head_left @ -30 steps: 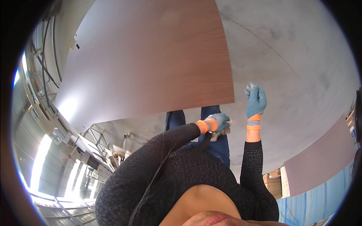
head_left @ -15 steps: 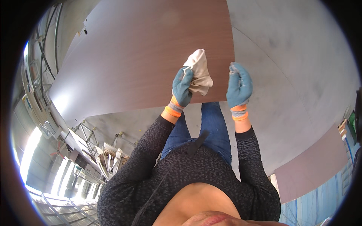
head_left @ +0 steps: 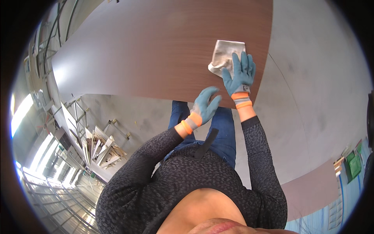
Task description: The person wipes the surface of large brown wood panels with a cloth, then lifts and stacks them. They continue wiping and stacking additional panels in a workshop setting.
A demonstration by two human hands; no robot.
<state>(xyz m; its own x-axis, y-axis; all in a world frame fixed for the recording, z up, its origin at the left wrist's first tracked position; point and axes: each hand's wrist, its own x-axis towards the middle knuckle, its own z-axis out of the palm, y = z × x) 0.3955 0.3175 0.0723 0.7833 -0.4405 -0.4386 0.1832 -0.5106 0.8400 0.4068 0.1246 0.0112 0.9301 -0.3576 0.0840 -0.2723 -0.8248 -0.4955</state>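
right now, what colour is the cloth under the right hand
The cloth is off-white to pale beige, seen best in the head view.

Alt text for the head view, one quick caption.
A gloved right hand lies spread on a pale cloth on a large brown panel. The gloved left hand, open and apparently empty, is by the panel's near edge; pale scraps are piled at picture left.

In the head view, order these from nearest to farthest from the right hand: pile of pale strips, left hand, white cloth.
From the right hand:
1. White cloth: under its fingers, on the brown board.
2. Left hand: lower left.
3. Pile of pale strips: far left.
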